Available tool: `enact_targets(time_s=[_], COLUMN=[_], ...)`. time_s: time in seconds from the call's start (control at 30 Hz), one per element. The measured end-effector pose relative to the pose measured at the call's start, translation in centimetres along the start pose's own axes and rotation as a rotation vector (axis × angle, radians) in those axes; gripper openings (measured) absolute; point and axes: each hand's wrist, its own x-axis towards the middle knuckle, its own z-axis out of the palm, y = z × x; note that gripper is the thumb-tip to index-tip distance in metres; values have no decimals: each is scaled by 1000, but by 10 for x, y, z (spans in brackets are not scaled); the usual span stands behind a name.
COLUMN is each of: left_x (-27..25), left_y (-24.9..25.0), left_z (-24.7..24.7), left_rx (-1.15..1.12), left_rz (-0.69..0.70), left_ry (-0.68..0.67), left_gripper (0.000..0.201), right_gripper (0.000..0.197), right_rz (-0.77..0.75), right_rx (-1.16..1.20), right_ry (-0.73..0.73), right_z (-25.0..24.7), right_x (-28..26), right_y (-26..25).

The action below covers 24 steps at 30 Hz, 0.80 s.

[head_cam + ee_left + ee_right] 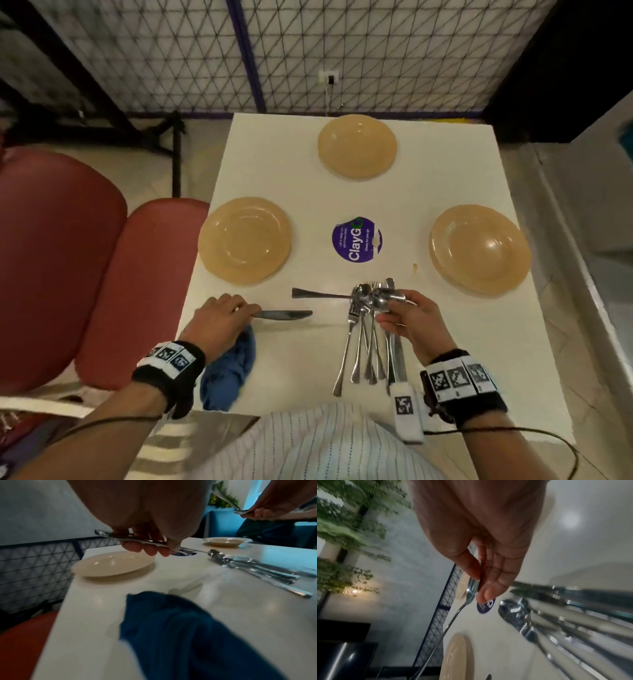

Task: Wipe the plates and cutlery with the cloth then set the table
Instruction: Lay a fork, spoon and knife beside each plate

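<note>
Left hand (219, 317): grips a knife (284, 314) by its handle, above the blue cloth (229, 370).
Right hand (409, 320): pinches a spoon (342, 295) by its bowl over the cutlery pile (368, 346).

A white table (445, 342) stands against a wall of black mesh fencing (376, 51). Red seats (61, 257) flank it on the left. Green foliage (351, 520) hangs nearby.

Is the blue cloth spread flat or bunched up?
Bunched up: the blue cloth lies in a crumpled heap with folds, under the left wrist.
</note>
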Motion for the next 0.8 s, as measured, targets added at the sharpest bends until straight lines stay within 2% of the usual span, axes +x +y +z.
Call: enact_targets(time_s=[0.17, 0.23, 0.37, 0.57, 0.8], left_x=[-34, -41, -45, -35, -19], left_y=[-45, -58, -80, -94, -97], left_z=[6, 9, 18, 29, 40], left_rx=[41, 51, 89, 89, 94], left_rz=[-107, -120, -87, 14, 68], left_ry=[-16, -19, -58, -61, -39], left_gripper=[40, 39, 55, 60, 59], right_gripper=[12, 17, 26, 31, 25], right_rz=[87, 128, 172, 184, 185], right_rx=[-54, -85, -137, -180, -179], right_ry=[-48, -33, -2, 27, 69], right_z=[81, 107, 146, 180, 199], right_x=[14, 23, 39, 46, 48], right_y=[6, 14, 32, 49, 60])
